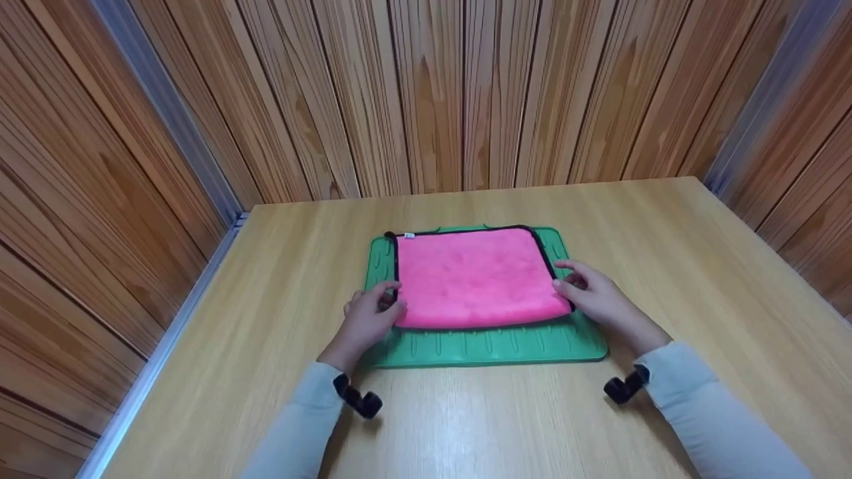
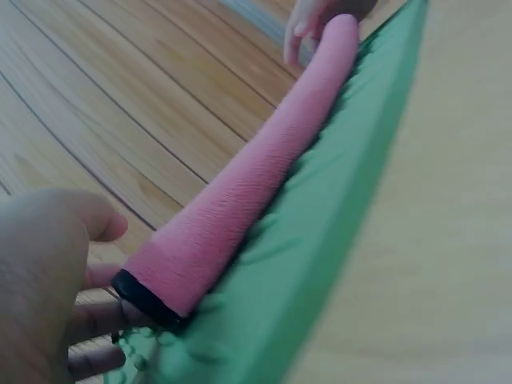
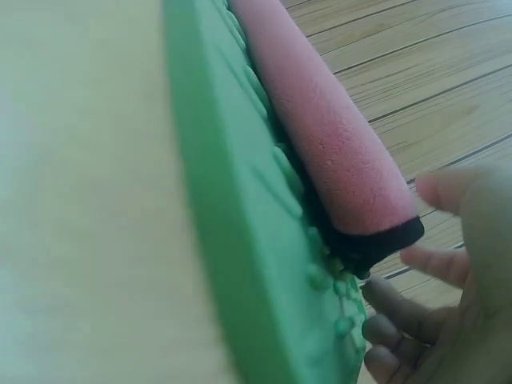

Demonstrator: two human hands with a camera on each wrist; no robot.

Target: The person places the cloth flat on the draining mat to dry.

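A pink plush cloth point(image 1: 476, 276) with black edging lies folded on a green mat point(image 1: 459, 349), its rounded fold facing the person. A small white tag point(image 1: 409, 235) shows at its far left corner. At the cloth's near left edge is my left hand point(image 1: 367, 318), thumb apart from the cloth and fingertips right at the black edging point(image 2: 148, 300). My right hand point(image 1: 599, 299) is beside the near right edge. In the right wrist view, its thumb and index finger stand apart, close to the edging point(image 3: 384, 240), with nothing pinched between them.
The mat has raised bumps and ridges and lies on a wooden table point(image 1: 479, 426). Wood-plank walls point(image 1: 432, 100) stand behind and at both sides. A black wrist strap with a camera mount point(image 1: 359, 397) sits on each wrist.
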